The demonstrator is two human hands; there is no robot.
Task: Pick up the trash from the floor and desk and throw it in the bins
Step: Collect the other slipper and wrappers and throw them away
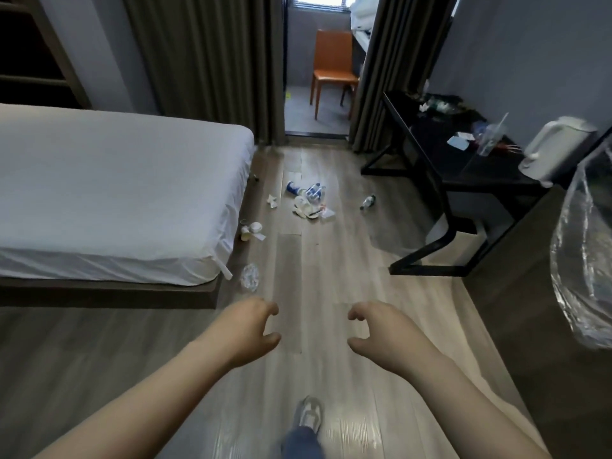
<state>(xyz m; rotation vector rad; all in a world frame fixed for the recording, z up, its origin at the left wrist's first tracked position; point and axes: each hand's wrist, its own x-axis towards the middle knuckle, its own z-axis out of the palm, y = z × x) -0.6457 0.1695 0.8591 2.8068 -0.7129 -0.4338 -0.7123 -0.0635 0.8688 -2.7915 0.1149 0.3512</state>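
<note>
Trash (308,207) lies ahead on floor (331,260) and desk (427,144), so left grip (251,329) and right grip (377,329) hover loosely curled, holding nothing.

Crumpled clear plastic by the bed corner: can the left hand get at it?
Probably, after bending down: the left hand holds nothing and only bare floor lies before the plastic.

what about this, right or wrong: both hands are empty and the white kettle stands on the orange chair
Wrong in one respect: the head view shows the white kettle on the black desk, not the orange chair. The left hand and right hand are indeed empty.
</note>
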